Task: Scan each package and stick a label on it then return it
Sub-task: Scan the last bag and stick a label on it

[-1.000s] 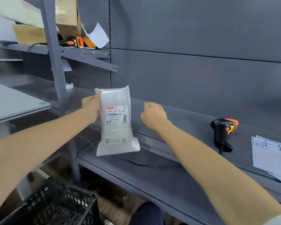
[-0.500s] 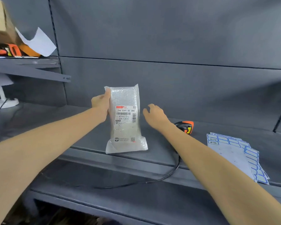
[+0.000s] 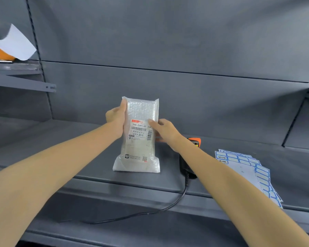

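Note:
A clear bubble-wrap package [image 3: 138, 145] with a white shipping label and barcode is held upright in front of the grey shelf. My left hand [image 3: 115, 118] grips its upper left edge, thumb on the front. My right hand [image 3: 163, 131] holds the package's right edge, thumb on the label. Behind my right wrist lies the black and orange barcode scanner [image 3: 194, 142], mostly hidden, its cable trailing down over the shelf edge. Sheets of blue-bordered labels [image 3: 248, 172] lie on the shelf to the right.
The grey metal shelf [image 3: 61, 148] runs across the view with a lower ledge [image 3: 114, 225] in front. A higher shelf at the upper left [image 3: 16, 75] carries a white paper [image 3: 14, 43] and an orange item.
The view has swung right. My right hand moved left from near the scanner and took hold of the package's right edge. My left hand kept its grip on the package.

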